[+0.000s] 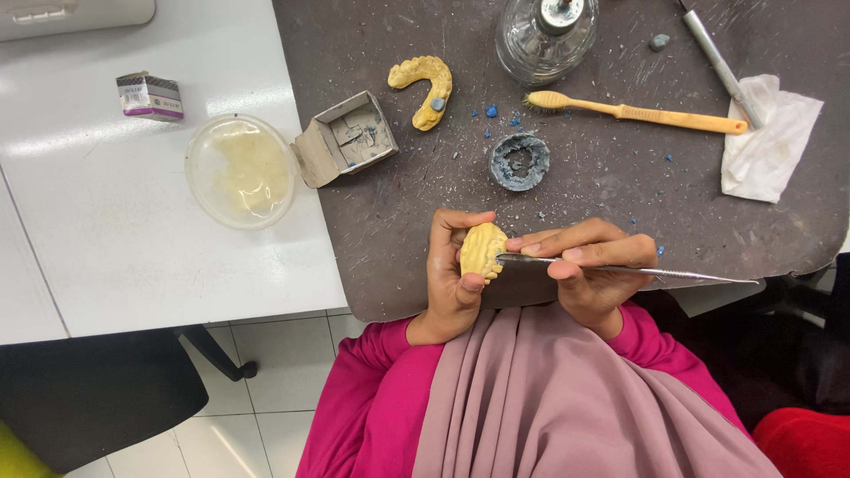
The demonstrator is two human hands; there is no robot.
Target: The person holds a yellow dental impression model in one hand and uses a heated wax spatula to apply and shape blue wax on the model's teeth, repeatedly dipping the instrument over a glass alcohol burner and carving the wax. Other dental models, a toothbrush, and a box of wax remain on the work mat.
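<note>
Two yellow dental casts (482, 250) (425, 87), one in left hand (453, 279).

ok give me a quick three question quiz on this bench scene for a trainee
1. True or false: the left hand holds the yellow cast.
2. What does the right hand hold? A) the toothbrush B) a thin metal tool C) the tissue
3. Which lies nearer the small open box: the second cast or the toothbrush?

Key:
1. True; its fingers wrap the cast over the dark mat.
2. B; the metal tool has its tip at the cast.
3. The second cast; the toothbrush lies farther right, near the tissue.
</note>
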